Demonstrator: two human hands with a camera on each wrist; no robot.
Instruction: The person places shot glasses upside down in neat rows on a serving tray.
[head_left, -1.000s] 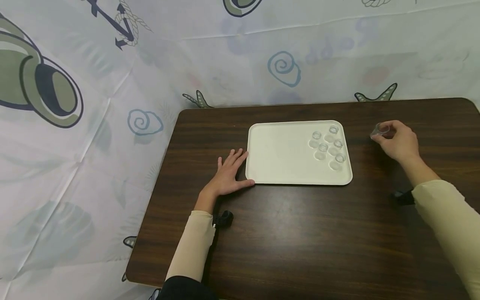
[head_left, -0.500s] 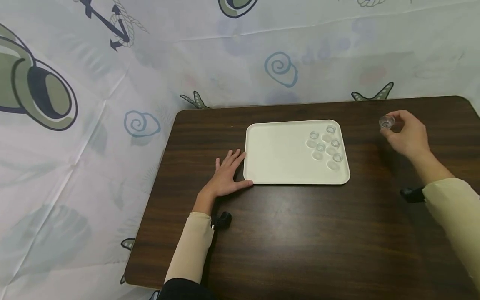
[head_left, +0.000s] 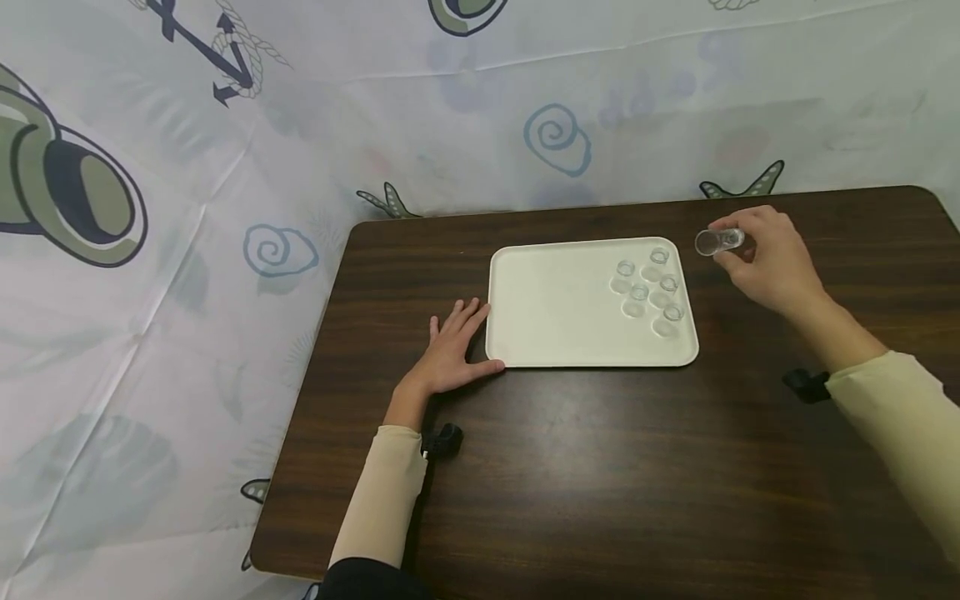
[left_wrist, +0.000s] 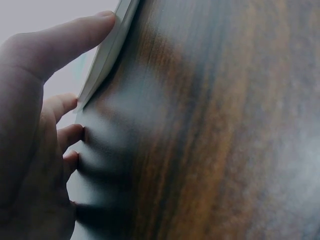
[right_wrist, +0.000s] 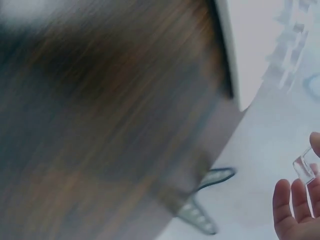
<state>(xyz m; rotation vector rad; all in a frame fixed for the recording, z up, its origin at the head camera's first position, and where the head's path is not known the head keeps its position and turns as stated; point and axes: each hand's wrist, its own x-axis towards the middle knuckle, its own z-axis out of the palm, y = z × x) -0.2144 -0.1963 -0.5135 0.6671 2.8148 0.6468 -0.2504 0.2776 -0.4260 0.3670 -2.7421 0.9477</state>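
My right hand pinches a small clear shot glass between thumb and fingers. The glass is tilted nearly onto its side, above the table and off the tray's right edge. In the right wrist view, part of this clear glass shows at the right border. A white rectangular tray lies on the table, and several similar clear glasses stand on its right part. At the tray's left end rests my left hand, fingers spread, its thumb touching the near left corner. The left wrist view shows this thumb along the tray's rim.
The dark wood-grain table extends around the tray on every side. A pale printed cloth hangs behind the table and along its left. A black wrist device sits at my left cuff, another at the right.
My right hand has carried the glass, first slightly right and away, then left toward the tray, tipping it. The left hand and the glasses on the tray stay put; the view shifts slightly.
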